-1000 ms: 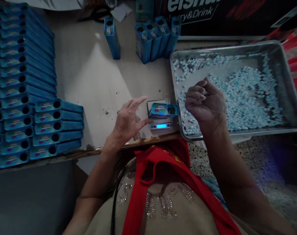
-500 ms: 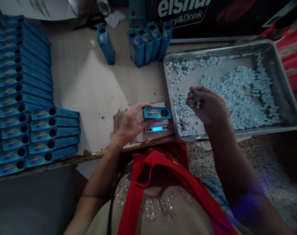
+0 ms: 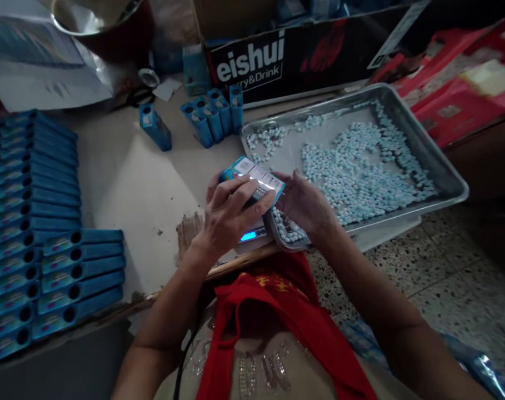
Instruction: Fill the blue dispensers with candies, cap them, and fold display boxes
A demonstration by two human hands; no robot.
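My left hand (image 3: 231,211) is wrapped over a blue candy box (image 3: 256,175), which is tilted on its side above the small scale. The scale (image 3: 252,234) shows a lit blue display at the table edge. At the box's right end, my right hand (image 3: 308,205) is cupped with its fingers apart, over the near left corner of the metal tray (image 3: 402,208); its palm is partly hidden and I make out nothing held in it. Many small light-blue and white candies (image 3: 352,172) lie in the tray.
Rows of blue boxes (image 3: 48,183) fill the table's left side. One box (image 3: 154,128) and a group of several (image 3: 214,116) stand at the back. Behind them are a black carton (image 3: 277,66), a dark red bowl (image 3: 106,33) and red bags (image 3: 456,94).
The blue box has been lifted off the scale and tilted in my left hand. My right hand has moved left from over the tray to the box's end. The view has shifted.
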